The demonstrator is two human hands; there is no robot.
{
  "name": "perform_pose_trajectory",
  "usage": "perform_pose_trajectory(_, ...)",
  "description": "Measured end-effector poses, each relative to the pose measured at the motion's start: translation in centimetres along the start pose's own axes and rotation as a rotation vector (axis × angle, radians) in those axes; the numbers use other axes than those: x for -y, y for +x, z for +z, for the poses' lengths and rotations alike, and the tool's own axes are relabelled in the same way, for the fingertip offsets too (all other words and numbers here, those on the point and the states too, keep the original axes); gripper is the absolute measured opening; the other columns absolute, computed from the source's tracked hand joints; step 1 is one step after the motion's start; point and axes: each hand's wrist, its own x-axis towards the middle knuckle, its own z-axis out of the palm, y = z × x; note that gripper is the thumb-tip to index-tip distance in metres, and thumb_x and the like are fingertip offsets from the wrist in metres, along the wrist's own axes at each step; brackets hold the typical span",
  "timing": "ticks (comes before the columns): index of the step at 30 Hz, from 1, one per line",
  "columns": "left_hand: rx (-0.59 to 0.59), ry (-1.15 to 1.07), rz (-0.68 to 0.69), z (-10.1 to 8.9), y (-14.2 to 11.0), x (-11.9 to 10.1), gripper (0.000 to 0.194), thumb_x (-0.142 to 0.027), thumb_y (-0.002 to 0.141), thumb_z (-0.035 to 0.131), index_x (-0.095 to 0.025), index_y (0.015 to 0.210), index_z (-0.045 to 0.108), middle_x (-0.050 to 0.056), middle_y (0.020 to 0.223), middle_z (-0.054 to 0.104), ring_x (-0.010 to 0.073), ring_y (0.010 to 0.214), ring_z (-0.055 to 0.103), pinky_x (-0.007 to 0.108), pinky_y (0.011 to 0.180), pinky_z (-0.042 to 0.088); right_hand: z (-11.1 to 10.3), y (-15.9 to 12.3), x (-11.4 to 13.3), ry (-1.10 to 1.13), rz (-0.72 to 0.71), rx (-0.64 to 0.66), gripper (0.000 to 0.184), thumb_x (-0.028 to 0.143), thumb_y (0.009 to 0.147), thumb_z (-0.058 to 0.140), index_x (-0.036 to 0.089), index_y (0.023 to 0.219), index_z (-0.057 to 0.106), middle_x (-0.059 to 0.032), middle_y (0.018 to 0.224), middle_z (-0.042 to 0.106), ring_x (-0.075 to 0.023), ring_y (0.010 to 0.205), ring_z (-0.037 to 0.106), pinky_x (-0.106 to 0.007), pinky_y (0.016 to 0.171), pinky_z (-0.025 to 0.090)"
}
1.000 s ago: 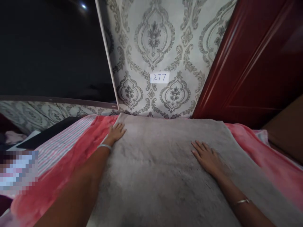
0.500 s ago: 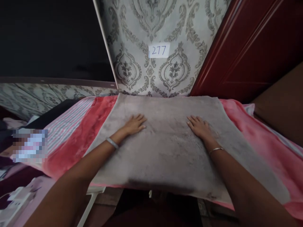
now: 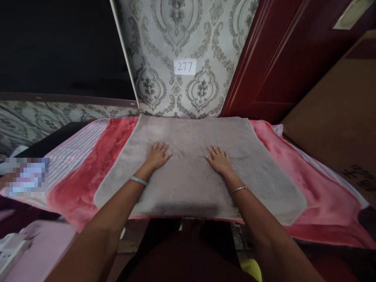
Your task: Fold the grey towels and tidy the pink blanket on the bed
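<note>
A plush grey cloth (image 3: 188, 176) lies spread flat over a pink-red fleece blanket (image 3: 85, 168). My left hand (image 3: 158, 155) rests palm down on the left half of the grey cloth, fingers spread, a bracelet at the wrist. On the right half, my right hand (image 3: 219, 158) also lies flat with its fingers apart. Neither hand holds anything. The blanket shows on both sides of the cloth, and a striped cloth (image 3: 79, 147) shows at its left end.
A patterned wall with a paper label (image 3: 185, 67) reading 277 stands behind. A dark television (image 3: 61, 51) is at the back left, a red wooden door (image 3: 264, 58) at the back right. A cardboard box (image 3: 331, 117) stands on the right, a white power strip (image 3: 11, 252) at lower left.
My left hand has come off the cloth's left edge and moved inward. My right hand has also moved toward the middle. The view has tilted down, showing the cloth's near edge.
</note>
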Motion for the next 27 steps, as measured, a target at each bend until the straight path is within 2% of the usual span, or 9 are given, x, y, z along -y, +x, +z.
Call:
perform_pose_trajectory(4, 0.002, 0.006, -0.242, -1.1, -2.2, 5.6, 0.062, -0.048, 0.101, 0.033, -0.021, 0.156, 0.040, 0.012, 0.166, 0.033, 0.0375, 0.154, 0.025, 0.062, 0.121, 0.021, -0.2, -2.7, -6.9, -0.024, 0.243, -0.009, 0.060, 0.046, 0.106, 0.031, 0.022, 0.160, 0.035, -0.0087, 0.167, 0.029, -0.0315, 0.153, 0.024, -0.054, 0.120, 0.025)
perform_pose_trajectory(6, -0.079, 0.008, -0.369, -1.3, -3.4, 8.1, 0.061, -0.044, 0.101, 0.032, -0.016, 0.153, 0.045, 0.015, 0.163, 0.038, 0.0383, 0.150, 0.031, 0.061, 0.118, 0.027, 0.1, -4.2, -9.8, -0.023, 0.370, -0.065, 0.061, 0.046, 0.105, 0.030, 0.019, 0.159, 0.038, -0.0126, 0.164, 0.034, -0.0336, 0.149, 0.030, -0.055, 0.118, 0.028)
perform_pose_trajectory(8, -0.174, 0.016, -0.448, -1.3, -4.4, 9.4, 0.058, -0.039, 0.100, 0.032, -0.011, 0.147, 0.052, 0.020, 0.156, 0.047, 0.0382, 0.143, 0.041, 0.057, 0.114, 0.035, 0.5, -5.3, -11.5, -0.020, 0.462, -0.145, 0.061, 0.046, 0.104, 0.030, 0.015, 0.156, 0.042, -0.0172, 0.158, 0.042, -0.0353, 0.145, 0.037, -0.057, 0.114, 0.032)
perform_pose_trajectory(11, -0.272, 0.038, -0.456, -1.3, -5.2, 9.2, 0.051, -0.032, 0.098, 0.035, -0.009, 0.132, 0.063, 0.023, 0.138, 0.059, 0.0377, 0.136, 0.047, 0.053, 0.109, 0.040, 1.0, -6.0, -12.2, -0.008, 0.502, -0.237, 0.059, 0.042, 0.103, 0.029, 0.011, 0.150, 0.049, -0.0202, 0.150, 0.050, -0.0365, 0.139, 0.042, -0.058, 0.111, 0.035)
perform_pose_trajectory(13, -0.312, 0.040, -0.431, -1.4, -5.4, 8.6, 0.047, -0.028, 0.096, 0.036, -0.010, 0.126, 0.067, 0.022, 0.134, 0.061, 0.0372, 0.135, 0.046, 0.052, 0.109, 0.039, 1.2, -5.9, -12.1, 0.011, 0.499, -0.254, 0.059, 0.042, 0.102, 0.030, 0.011, 0.148, 0.051, -0.0204, 0.148, 0.051, -0.0373, 0.139, 0.042, -0.059, 0.111, 0.035)
perform_pose_trajectory(17, -0.344, -0.036, -0.534, -1.6, -5.7, 8.3, 0.047, -0.029, 0.093, 0.042, -0.010, 0.131, 0.064, 0.023, 0.138, 0.059, 0.0380, 0.128, 0.051, 0.052, 0.102, 0.044, 1.0, -5.4, -12.8, 0.094, 0.526, -0.222, 0.060, 0.046, 0.099, 0.034, 0.015, 0.148, 0.051, -0.0187, 0.151, 0.048, -0.0382, 0.139, 0.041, -0.061, 0.110, 0.037)
perform_pose_trajectory(20, -0.337, -0.074, -0.595, -1.7, -6.0, 8.7, 0.047, -0.031, 0.093, 0.043, -0.011, 0.128, 0.066, 0.022, 0.132, 0.064, 0.0377, 0.124, 0.054, 0.050, 0.100, 0.045, 0.4, -5.1, -14.0, 0.135, 0.610, -0.213, 0.059, 0.047, 0.097, 0.038, 0.018, 0.146, 0.054, -0.0180, 0.151, 0.048, -0.0413, 0.137, 0.042, -0.065, 0.106, 0.038)
perform_pose_trajectory(23, -0.343, -0.090, -0.604, -1.6, -6.1, 8.9, 0.045, -0.031, 0.093, 0.044, -0.013, 0.128, 0.067, 0.019, 0.133, 0.065, 0.0365, 0.125, 0.053, 0.050, 0.101, 0.044, -0.2, -4.8, -15.1, 0.124, 0.675, -0.215, 0.059, 0.047, 0.098, 0.035, 0.016, 0.143, 0.056, -0.0210, 0.147, 0.050, -0.0436, 0.136, 0.042, -0.066, 0.105, 0.038)
perform_pose_trajectory(27, -0.374, -0.097, -0.660, -1.7, -6.0, 8.9, 0.050, -0.032, 0.091, 0.046, -0.011, 0.133, 0.063, 0.023, 0.133, 0.063, 0.0398, 0.126, 0.051, 0.055, 0.100, 0.044, -0.7, -4.6, -15.8, 0.102, 0.713, -0.199, 0.061, 0.047, 0.099, 0.035, 0.009, 0.143, 0.052, -0.0269, 0.140, 0.052, -0.0433, 0.134, 0.044, -0.062, 0.106, 0.039)
